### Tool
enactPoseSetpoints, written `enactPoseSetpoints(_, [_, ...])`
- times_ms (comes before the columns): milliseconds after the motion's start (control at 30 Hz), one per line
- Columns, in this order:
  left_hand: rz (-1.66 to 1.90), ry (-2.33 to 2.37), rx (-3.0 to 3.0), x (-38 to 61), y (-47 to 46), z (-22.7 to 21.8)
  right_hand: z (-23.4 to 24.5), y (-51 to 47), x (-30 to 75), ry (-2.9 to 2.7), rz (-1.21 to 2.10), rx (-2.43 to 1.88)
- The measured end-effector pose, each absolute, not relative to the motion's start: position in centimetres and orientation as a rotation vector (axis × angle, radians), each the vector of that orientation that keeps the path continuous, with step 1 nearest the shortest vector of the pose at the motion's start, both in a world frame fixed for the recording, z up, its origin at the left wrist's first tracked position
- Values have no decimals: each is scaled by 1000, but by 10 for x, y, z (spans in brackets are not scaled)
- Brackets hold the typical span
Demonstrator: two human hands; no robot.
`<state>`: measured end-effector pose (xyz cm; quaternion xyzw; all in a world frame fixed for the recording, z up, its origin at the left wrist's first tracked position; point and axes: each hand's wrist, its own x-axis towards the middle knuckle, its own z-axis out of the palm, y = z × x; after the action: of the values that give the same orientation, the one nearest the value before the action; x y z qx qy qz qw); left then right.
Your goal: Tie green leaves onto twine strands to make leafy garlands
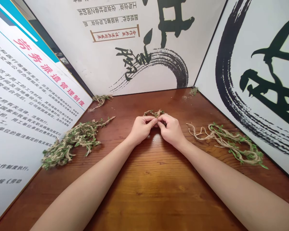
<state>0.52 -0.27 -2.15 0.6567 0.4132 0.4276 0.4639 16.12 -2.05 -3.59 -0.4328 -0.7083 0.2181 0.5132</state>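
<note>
Both my hands sit at the middle of the wooden table, fingertips nearly meeting. My left hand (142, 129) and my right hand (171, 130) pinch a short strand of jute twine with small green leaves (154, 113), which arches just beyond my fingers. The part inside my fingers is hidden. Left of my hands lies a large tangled heap of leafy twine (74, 140). A looser, paler length of the same twine (227, 143) lies to the right. Neither touches my hands.
A small twine tuft (100, 101) lies at the far left corner, and leafy scraps (194, 91) lie at the far right corner. The brown wooden table (146, 192) meets printed boards with Chinese text and black calligraphy (125, 38) along its left, back and right edges.
</note>
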Motion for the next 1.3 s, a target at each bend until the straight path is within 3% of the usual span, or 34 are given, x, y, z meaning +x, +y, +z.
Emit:
enactPoseSetpoints(700, [1310,1063,1164,11,-5,-19,-30,-23,159,-1633,724,-1111])
enactPoseSetpoints(1300, [1222,956,1190,9,1,-25,-33,-21,160,-1618,751,-1107])
